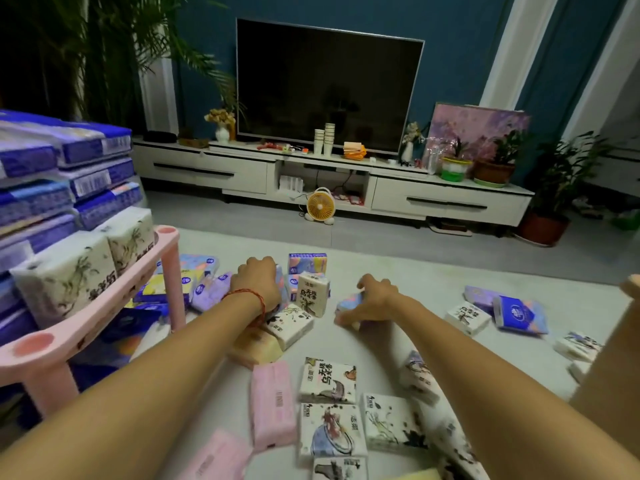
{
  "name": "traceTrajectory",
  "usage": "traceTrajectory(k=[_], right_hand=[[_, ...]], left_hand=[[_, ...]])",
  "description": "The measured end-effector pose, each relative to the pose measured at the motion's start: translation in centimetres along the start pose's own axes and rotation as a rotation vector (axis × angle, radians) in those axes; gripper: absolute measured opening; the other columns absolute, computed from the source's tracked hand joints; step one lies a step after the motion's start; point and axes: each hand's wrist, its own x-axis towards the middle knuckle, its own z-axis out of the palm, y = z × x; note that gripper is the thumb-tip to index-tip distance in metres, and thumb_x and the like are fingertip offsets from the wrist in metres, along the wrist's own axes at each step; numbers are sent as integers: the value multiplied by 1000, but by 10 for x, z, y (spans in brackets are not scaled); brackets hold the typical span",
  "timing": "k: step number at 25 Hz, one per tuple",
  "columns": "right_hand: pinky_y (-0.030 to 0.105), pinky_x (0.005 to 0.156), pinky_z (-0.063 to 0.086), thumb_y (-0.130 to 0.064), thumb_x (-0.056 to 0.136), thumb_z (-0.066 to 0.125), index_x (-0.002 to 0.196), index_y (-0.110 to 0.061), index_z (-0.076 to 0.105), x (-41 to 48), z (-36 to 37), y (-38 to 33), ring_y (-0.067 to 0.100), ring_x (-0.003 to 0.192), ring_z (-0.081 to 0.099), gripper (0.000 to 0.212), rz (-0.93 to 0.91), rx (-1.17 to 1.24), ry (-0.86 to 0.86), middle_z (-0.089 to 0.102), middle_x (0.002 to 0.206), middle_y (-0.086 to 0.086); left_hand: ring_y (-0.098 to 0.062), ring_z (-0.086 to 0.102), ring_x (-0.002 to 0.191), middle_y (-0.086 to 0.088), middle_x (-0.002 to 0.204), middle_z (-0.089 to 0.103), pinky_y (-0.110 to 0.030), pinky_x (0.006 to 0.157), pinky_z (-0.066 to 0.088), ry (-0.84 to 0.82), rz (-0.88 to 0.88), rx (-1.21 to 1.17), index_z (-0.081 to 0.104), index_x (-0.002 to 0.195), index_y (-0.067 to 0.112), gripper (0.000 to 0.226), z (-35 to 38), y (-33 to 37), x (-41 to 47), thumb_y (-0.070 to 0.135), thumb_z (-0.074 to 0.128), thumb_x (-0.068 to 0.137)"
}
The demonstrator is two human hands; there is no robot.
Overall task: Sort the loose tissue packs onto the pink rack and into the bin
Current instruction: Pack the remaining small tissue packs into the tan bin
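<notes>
Right hand [377,299] grips a pastel tissue pack [349,304] lying on the pale mat [450,268]; left hand [258,280] rests on the heap of packs [207,289] beside the pink rack [104,306] (its fingers are hidden, so I cannot tell whether it grips). More loose packs [327,379] lie scattered on the mat. Beyond are grey floor, a small yellow fan [319,205], a white low cabinet [207,168] and a dark television [329,88] against a teal wall [457,46]

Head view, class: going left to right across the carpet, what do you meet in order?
Pink rack, left hand, upright white tissue pack, right hand gripping a purple pack, blue tissue pack.
</notes>
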Motion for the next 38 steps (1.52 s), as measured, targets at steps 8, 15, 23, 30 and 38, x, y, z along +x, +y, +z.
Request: traceTrajectory(k=[8, 15, 23, 30, 38], right_hand=[[22, 56, 51, -27, 89, 62, 88, -7, 50, -126, -66, 27, 15, 63, 53, 23, -98, 372, -106, 52, 77, 4], [27, 70, 57, -11, 91, 58, 107, -12, 50, -250, -199, 56, 17, 72, 63, 18, -267, 592, -11, 62, 93, 12], [23, 76, 51, -17, 78, 73, 110, -20, 51, -352, -205, 175, 9, 86, 59, 39, -357, 387, 298, 61, 97, -6], [21, 54, 33, -13, 79, 63, 72, -14, 60, -365, -173, 273, 13, 63, 50, 9, -150, -258, 201, 56, 69, 4], [34, 80, 51, -16, 84, 69, 125, -7, 53, -283, -140, 309, 20, 83, 54, 45, 81, -344, -548, 60, 111, 17]], left_hand=[[-32, 55, 86, -16, 90, 56, -32, 67, 45, 102, -53, -866, 55, 92, -1, 14, -81, 50, -76, 12, 52, 88], [-21, 52, 72, -8, 81, 58, -39, 79, 42, -284, -97, -1429, 54, 89, 12, 20, -163, 159, -176, 23, 39, 97], [-23, 59, 58, -9, 50, 64, -33, 59, 49, -675, 78, -1499, 53, 81, 8, 34, -151, 300, -266, 19, 28, 100], [-19, 48, 62, -11, 72, 51, -35, 62, 42, -766, 109, -1085, 45, 76, 7, 29, -85, 369, -288, 15, 31, 101], [-17, 55, 52, -9, 67, 66, -26, 59, 48, -773, 175, -535, 56, 93, 1, 16, 0, 396, -250, 15, 50, 94]])
